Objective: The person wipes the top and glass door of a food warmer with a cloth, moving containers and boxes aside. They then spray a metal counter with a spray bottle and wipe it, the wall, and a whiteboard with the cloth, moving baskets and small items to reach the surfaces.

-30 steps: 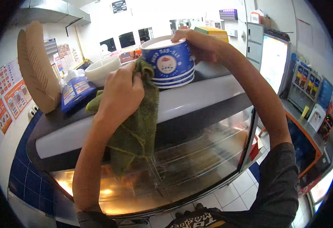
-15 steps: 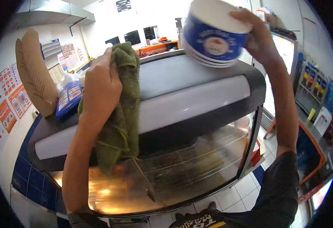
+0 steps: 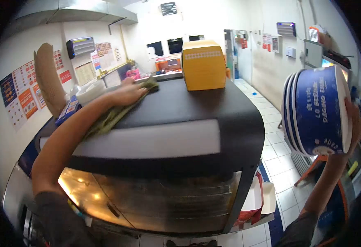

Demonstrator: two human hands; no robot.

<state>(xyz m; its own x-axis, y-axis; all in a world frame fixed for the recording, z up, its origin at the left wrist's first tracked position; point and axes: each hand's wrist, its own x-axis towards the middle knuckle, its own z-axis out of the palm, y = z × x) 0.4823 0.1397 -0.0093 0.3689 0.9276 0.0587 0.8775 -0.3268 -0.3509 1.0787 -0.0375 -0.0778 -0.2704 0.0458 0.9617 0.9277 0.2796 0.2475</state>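
Note:
My left hand [image 3: 127,95] presses a green cloth [image 3: 116,118] onto the dark top of a display warmer [image 3: 176,103]; its fingers are a little blurred. Out to the right, away from the warmer, my right hand [image 3: 352,127] grips a stack of blue and white paper tubs [image 3: 318,111], tipped on its side. A yellow box [image 3: 204,66] stands at the back of the warmer's top. White bowls [image 3: 90,91] and a blue pack [image 3: 68,110] are left of the cloth.
A tall brown cardboard piece [image 3: 48,80] stands at the warmer's left end. Open red and white boxes [image 3: 252,199] are beside its right side. An orange-framed stand [image 3: 312,171] is on the tiled floor at right.
My left hand and the cloth have gone from raised to flat on the warmer's top. The tubs have moved right and tipped sideways in my right hand. The view has shifted, showing the yellow box.

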